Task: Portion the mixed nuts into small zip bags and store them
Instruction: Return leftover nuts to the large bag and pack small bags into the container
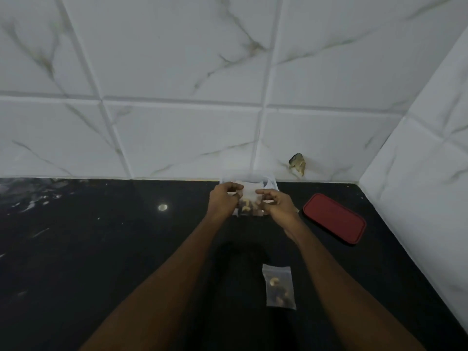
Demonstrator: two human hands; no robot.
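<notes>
1. A small clear plastic zip bag (pixel 249 196) with mixed nuts in its bottom was pinched at its top corners by the left hand (pixel 224 198) and right hand (pixel 277 205), probably so the seal could be pressed.
2. It was held over a clear plastic tub (pixel 271 181), at 12 o'clock on the black stone counter (pixel 101 249), likely so spills got caught.
3. A red rectangular lid (pixel 334 217) was parked at 2 o'clock, out of the way.
4. A filled clear zip bag (pixel 278 287) was left at 6 o'clock, set aside as done.

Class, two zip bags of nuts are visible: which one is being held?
The far zip bag, pinched between left hand and right hand. The near zip bag lies untouched on the countertop.
</notes>
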